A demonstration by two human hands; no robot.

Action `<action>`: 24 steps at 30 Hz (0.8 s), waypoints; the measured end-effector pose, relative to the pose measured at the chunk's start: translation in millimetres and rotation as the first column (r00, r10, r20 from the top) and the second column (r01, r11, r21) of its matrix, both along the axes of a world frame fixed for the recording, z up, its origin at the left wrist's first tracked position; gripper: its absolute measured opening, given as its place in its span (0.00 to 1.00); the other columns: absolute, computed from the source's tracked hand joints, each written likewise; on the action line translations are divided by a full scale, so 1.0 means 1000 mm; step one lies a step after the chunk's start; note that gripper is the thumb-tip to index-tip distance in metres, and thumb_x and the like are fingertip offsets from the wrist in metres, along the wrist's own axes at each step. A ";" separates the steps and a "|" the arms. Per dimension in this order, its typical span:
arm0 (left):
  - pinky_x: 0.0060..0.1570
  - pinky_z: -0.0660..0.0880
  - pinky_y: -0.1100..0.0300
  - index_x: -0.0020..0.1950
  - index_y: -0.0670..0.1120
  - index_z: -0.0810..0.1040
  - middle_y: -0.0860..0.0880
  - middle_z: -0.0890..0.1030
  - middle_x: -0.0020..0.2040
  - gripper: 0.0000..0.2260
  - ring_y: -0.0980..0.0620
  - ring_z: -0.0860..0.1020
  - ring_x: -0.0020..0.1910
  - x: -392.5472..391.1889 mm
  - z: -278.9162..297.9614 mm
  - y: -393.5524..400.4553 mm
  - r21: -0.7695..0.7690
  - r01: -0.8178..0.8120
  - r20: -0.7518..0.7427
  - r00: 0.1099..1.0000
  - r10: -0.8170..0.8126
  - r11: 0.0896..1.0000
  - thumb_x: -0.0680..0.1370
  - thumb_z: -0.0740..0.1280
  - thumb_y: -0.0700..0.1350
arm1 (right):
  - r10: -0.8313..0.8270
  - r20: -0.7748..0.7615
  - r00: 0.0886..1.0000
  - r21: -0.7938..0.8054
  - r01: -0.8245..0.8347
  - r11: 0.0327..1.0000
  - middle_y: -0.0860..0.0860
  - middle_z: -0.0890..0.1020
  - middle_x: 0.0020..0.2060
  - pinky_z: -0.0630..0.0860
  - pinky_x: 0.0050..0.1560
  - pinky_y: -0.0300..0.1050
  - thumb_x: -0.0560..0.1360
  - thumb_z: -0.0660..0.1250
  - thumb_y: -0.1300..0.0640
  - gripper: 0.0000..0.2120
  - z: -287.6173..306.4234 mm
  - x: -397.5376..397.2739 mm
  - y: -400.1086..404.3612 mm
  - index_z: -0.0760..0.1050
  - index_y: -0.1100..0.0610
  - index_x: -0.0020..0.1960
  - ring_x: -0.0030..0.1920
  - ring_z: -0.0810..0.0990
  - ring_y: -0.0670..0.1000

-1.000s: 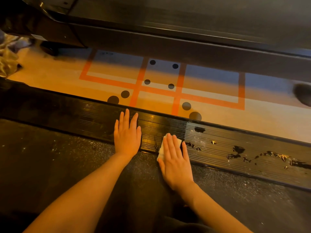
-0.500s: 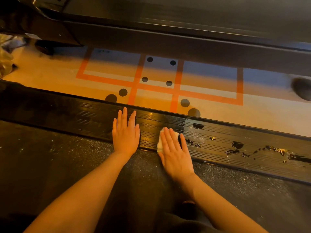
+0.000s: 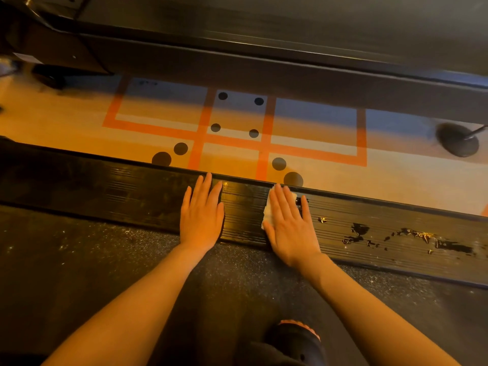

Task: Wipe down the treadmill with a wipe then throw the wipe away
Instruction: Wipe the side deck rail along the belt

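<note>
Wiping step: the right hand, fingers flat, presses the wipe onto the rail; the left hand rests flat beside. Next, likely sweep toward the scuffs right of it.

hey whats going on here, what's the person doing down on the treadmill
A person is wiping the treadmill's ribbed black side rail. The right hand presses a white wipe flat against the rail with straight fingers, while the left hand rests flat on the rail beside it, holding nothing. To the right of the wipe, the rail shows scuffed, flaking patches. Both forearms reach across the dark belt. No bin is in view.
</note>
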State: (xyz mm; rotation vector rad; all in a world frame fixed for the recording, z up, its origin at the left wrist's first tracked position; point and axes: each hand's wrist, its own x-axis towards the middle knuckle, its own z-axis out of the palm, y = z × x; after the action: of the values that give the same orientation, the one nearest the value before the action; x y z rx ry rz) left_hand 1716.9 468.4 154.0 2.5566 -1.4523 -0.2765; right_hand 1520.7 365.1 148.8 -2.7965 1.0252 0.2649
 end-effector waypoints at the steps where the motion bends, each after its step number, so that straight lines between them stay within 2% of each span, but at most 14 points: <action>1: 0.76 0.49 0.47 0.77 0.46 0.65 0.44 0.58 0.80 0.22 0.46 0.53 0.80 -0.002 0.000 -0.002 0.002 0.012 -0.004 1.000 -0.012 1.000 0.82 0.58 0.47 | -0.027 -0.002 1.000 0.010 0.027 1.000 0.54 0.42 0.80 0.31 0.75 0.54 0.82 0.40 0.41 0.32 0.001 0.006 -0.007 0.41 0.57 0.80 0.79 0.38 0.55; 3: 0.76 0.48 0.48 0.77 0.46 0.65 0.45 0.59 0.80 0.23 0.47 0.54 0.80 -0.005 0.000 -0.005 -0.003 0.037 -0.012 0.999 -0.037 0.999 0.82 0.58 0.48 | -0.070 -0.001 0.998 0.025 0.070 0.997 0.54 0.40 0.79 0.28 0.74 0.53 0.82 0.38 0.41 0.32 0.003 0.015 -0.015 0.40 0.57 0.80 0.79 0.36 0.55; 5: 0.75 0.49 0.48 0.76 0.46 0.66 0.44 0.61 0.79 0.23 0.45 0.56 0.79 -0.009 0.000 -0.008 -0.015 0.084 0.012 0.996 -0.084 0.996 0.82 0.57 0.48 | -0.093 0.002 0.996 0.055 0.093 0.994 0.54 0.39 0.79 0.29 0.75 0.55 0.82 0.39 0.41 0.32 0.003 0.014 -0.009 0.38 0.57 0.80 0.79 0.35 0.55; 9: 0.75 0.51 0.47 0.76 0.45 0.67 0.43 0.62 0.79 0.23 0.44 0.58 0.78 -0.020 -0.002 -0.020 -0.023 0.155 0.005 0.988 -0.155 0.988 0.82 0.59 0.49 | -0.107 0.032 0.994 0.035 0.106 0.994 0.58 0.51 0.80 0.46 0.77 0.61 0.83 0.46 0.43 0.32 0.001 -0.011 0.033 0.49 0.61 0.80 0.80 0.48 0.59; 11: 0.75 0.50 0.48 0.77 0.46 0.66 0.43 0.61 0.79 0.23 0.44 0.58 0.79 -0.028 -0.006 -0.022 0.014 0.174 0.023 0.984 -0.174 0.985 0.82 0.57 0.51 | -0.082 0.008 0.997 0.043 0.081 0.996 0.58 0.54 0.80 0.48 0.75 0.61 0.83 0.47 0.43 0.32 0.000 -0.024 0.044 0.53 0.61 0.80 0.80 0.51 0.58; 15: 0.76 0.50 0.48 0.78 0.47 0.63 0.44 0.58 0.80 0.24 0.44 0.55 0.79 -0.034 -0.011 -0.021 0.066 0.177 0.073 0.981 -0.182 0.982 0.82 0.56 0.52 | -0.061 -0.014 0.998 0.006 0.061 0.998 0.57 0.54 0.79 0.44 0.76 0.59 0.82 0.48 0.42 0.32 0.003 -0.021 0.025 0.53 0.60 0.80 0.80 0.51 0.57; 19: 0.76 0.50 0.48 0.80 0.48 0.59 0.44 0.54 0.81 0.26 0.45 0.51 0.80 -0.036 -0.010 -0.022 0.122 0.176 0.134 0.972 -0.192 0.977 0.83 0.53 0.54 | -0.110 -0.008 0.994 0.054 0.111 0.992 0.55 0.46 0.80 0.34 0.77 0.57 0.82 0.43 0.42 0.33 0.007 0.002 -0.008 0.44 0.58 0.80 0.79 0.40 0.55; 21: 0.77 0.49 0.48 0.80 0.48 0.57 0.44 0.51 0.81 0.26 0.45 0.49 0.80 -0.036 -0.011 -0.022 0.143 0.175 0.144 0.970 -0.196 0.974 0.83 0.51 0.54 | -0.089 -0.018 0.996 0.066 0.090 0.994 0.56 0.47 0.80 0.33 0.76 0.58 0.81 0.39 0.41 0.34 0.010 0.017 -0.018 0.44 0.59 0.81 0.80 0.42 0.55; 24: 0.77 0.50 0.47 0.80 0.48 0.57 0.44 0.52 0.81 0.26 0.45 0.50 0.80 -0.035 -0.010 -0.021 0.145 0.177 0.147 0.969 -0.198 0.973 0.83 0.52 0.54 | -0.060 -0.017 0.998 0.073 0.061 0.995 0.57 0.55 0.80 0.36 0.77 0.61 0.79 0.35 0.40 0.36 0.011 0.027 -0.026 0.50 0.59 0.81 0.80 0.50 0.57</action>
State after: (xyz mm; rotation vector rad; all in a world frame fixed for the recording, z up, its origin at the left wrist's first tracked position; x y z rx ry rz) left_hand 1682.0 447.3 143.5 2.5971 -1.7975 -0.2030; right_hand 1548.1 339.5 159.7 -2.6969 1.0787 0.3094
